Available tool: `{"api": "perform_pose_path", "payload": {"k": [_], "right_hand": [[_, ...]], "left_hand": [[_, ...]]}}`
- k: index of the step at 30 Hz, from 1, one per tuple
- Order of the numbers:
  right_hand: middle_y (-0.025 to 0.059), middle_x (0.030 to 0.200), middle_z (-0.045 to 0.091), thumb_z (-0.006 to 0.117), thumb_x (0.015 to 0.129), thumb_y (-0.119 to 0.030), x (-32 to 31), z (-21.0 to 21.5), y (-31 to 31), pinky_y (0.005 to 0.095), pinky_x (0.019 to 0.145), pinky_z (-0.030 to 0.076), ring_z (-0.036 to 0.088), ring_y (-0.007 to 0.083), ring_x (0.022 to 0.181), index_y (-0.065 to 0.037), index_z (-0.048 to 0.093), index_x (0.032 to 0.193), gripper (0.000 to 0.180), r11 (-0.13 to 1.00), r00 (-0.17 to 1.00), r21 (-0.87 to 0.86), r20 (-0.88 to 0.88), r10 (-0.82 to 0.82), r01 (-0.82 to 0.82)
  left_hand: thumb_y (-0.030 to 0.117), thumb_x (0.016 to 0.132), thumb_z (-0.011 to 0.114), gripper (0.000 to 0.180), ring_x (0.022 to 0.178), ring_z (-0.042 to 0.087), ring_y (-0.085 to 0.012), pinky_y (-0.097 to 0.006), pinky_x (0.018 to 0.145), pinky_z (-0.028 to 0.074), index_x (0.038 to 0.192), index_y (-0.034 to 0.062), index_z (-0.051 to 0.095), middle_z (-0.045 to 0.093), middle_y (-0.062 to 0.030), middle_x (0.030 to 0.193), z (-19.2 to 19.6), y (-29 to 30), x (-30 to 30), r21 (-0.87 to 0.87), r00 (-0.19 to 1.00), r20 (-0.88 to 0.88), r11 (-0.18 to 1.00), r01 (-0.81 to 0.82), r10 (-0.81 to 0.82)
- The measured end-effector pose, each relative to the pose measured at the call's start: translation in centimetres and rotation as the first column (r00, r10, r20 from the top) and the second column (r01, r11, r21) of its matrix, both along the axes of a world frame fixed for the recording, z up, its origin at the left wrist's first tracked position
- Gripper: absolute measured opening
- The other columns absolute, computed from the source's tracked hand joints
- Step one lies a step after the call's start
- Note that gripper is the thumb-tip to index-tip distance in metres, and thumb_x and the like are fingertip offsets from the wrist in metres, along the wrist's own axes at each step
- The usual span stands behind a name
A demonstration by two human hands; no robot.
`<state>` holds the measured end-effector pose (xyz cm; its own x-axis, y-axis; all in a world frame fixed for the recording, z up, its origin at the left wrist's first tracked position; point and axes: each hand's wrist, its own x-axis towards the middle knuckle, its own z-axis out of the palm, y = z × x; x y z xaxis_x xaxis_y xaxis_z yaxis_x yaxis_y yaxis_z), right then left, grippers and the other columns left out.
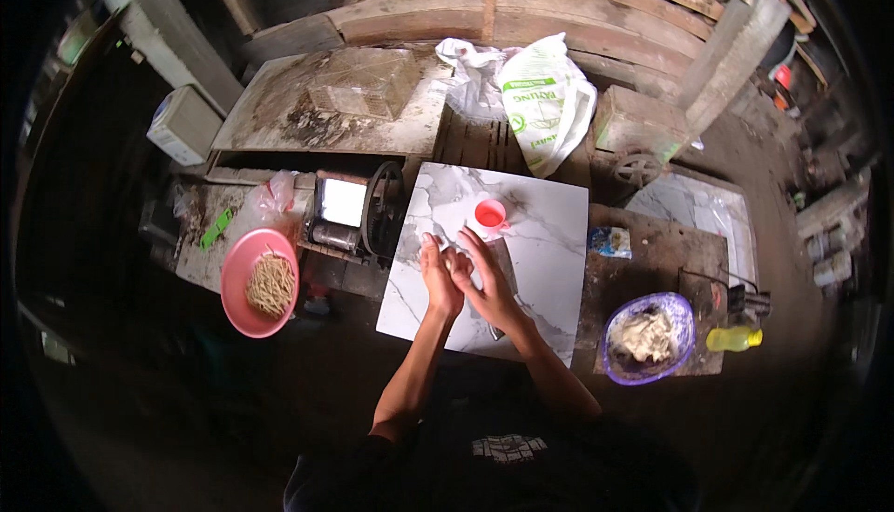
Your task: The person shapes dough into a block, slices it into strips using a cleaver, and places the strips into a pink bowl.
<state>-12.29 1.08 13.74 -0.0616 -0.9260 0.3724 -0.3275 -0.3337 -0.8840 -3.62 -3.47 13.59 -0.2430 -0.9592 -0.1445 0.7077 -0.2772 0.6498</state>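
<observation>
My left hand point(441, 281) and my right hand point(491, 293) meet above a white marble-patterned board point(549, 261). The left fingers are curled, with a small pale bit showing among them, too small to name. My right hand has its fingers stretched out and leans against the left one. Just beyond them stands a pink cup point(490, 215) with a red inside. A flat grey blade point(506, 266) lies on the board, partly hidden under my right hand and forearm.
Left of the board stand a hand-cranked roller machine point(341, 209) and a pink basin point(244, 312) of noodle-like strands. On the right are a purple basin point(691, 337) holding pale dough point(644, 335), a yellow bottle point(734, 339) and a blue packet point(610, 242). A white sack point(549, 107) lies behind.
</observation>
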Motion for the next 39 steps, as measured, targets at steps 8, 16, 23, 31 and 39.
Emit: {"api": "perform_pose_path", "payload": {"k": [8, 16, 23, 31, 39], "right_hand": [[0.0154, 0.102, 0.054, 0.055, 0.076, -0.002, 1.8, -0.5, -2.2, 0.0314, 0.08, 0.042, 0.052, 0.0277, 0.096, 0.003, 0.055, 0.09, 0.016, 0.923, 0.945, -0.212, 0.005, -0.328, 0.321], [-0.0036, 0.048, 0.04, 0.042, 0.088, -0.023, 2.9, -2.0, -2.6, 0.0201, 0.047, 0.036, 0.04, 0.0052, 0.047, -0.003, 0.049, 0.058, 0.037, 0.882, 0.753, 0.125, 0.475, -0.455, 0.454], [0.0107, 0.13, 0.027, 0.014, 0.09, -0.038, 5.3, -3.0, -1.7, 0.0373, 0.099, 0.009, 0.02, 0.0215, 0.122, -0.006, 0.024, 0.127, 0.05, 0.943, 0.949, 0.199, 0.115, -0.294, 0.268], [0.0153, 0.126, 0.032, 0.034, 0.088, -0.023, 2.1, -2.9, -0.1, 0.0389, 0.098, 0.015, 0.026, 0.0259, 0.119, -0.003, 0.034, 0.122, 0.039, 0.931, 0.911, 0.025, -0.215, -0.351, 0.365], [0.0148, 0.096, 0.052, 0.056, 0.075, -0.024, -0.5, -3.1, 2.0, 0.0384, 0.072, 0.042, 0.053, 0.0298, 0.084, 0.0, 0.045, 0.107, 0.041, 0.871, 0.879, 0.339, -0.439, -0.187, 0.355]], "left_hand": [[0.067, 0.076, 0.018, 0.074, 0.126, 0.012, -0.0225, -0.039, 0.101, 0.013, 0.133, 0.0246, -0.002, 0.008, -0.0039, 0.139, 0.8, -1.1, 1.7, 0.001, 0.866, -0.158, 0.877, 0.48, -0.474], [0.04, 0.09, 0.022, 0.052, 0.117, 0.03, -0.021, -0.031, 0.098, 0.02, 0.123, 0.0013, 0.032, 0.035, -0.0133, 0.124, -0.9, -1.8, 3.3, -0.295, 0.794, 0.468, 0.778, 0.554, -0.388], [0.036, 0.088, 0.038, 0.039, 0.089, 0.045, -0.0129, -0.026, 0.078, 0.036, 0.108, 0.0034, 0.039, 0.046, -0.005, 0.099, -2.3, -1.0, 1.7, -0.005, 0.944, 0.104, 0.949, 0.315, -0.313], [0.034, 0.086, 0.044, 0.029, 0.042, 0.033, -0.0039, -0.02, 0.04, 0.03, 0.07, 0.0091, 0.046, 0.037, 0.0042, 0.05, -5.4, -1.5, 2.3, 0.055, 0.943, 0.056, 0.944, 0.326, -0.329], [0.038, 0.081, 0.051, 0.034, 0.035, 0.031, -0.0081, -0.021, 0.035, 0.027, 0.063, 0.0107, 0.041, 0.038, 0.001, 0.047, -6.1, -1.6, 3.0, 0.17, 0.94, 0.192, 0.953, 0.252, -0.283]]}}
